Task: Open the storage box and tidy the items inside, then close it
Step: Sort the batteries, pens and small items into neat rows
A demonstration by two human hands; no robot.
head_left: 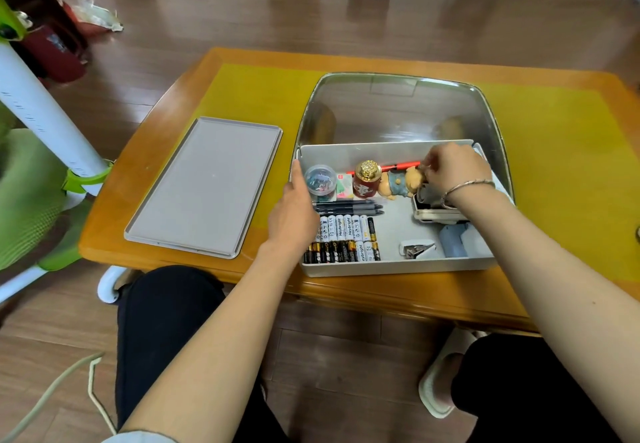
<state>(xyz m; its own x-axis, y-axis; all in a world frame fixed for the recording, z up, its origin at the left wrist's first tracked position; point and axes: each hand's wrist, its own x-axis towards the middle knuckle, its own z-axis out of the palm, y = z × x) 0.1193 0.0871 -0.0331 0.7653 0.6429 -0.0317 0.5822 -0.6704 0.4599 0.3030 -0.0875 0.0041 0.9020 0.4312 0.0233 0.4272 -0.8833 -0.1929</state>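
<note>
The left hand [292, 214] rests on the left wall of the storage box [398, 267], thumb along the rim and fingers loosely bent over the edge rather than clamped on it. The right hand [450, 169] reaches into the far right part of the box, its fingers curled and pinching the head of a small bear figurine [401, 181] that lies tilted on its side; a bracelet [467, 187] circles that wrist.

The box sits open on the yellow mat of the wooden surface [242, 61], just in front of the person. Its flat grey lid [204, 186] lies apart to the left on the same surface. A clear domed cover [398, 110] stands behind the box.

Inside, two rows of batteries [346, 238] fill the near left corner, with dark pens [346, 207] lying just beyond them. Further back stand a round tub of clips [320, 181] and a red jar with a gold cap [367, 179], a red pen [398, 166] running along the far wall behind them. Beside the right forearm lies a white device [436, 215], and a grey-blue object [453, 243] sits in the near right corner.
</note>
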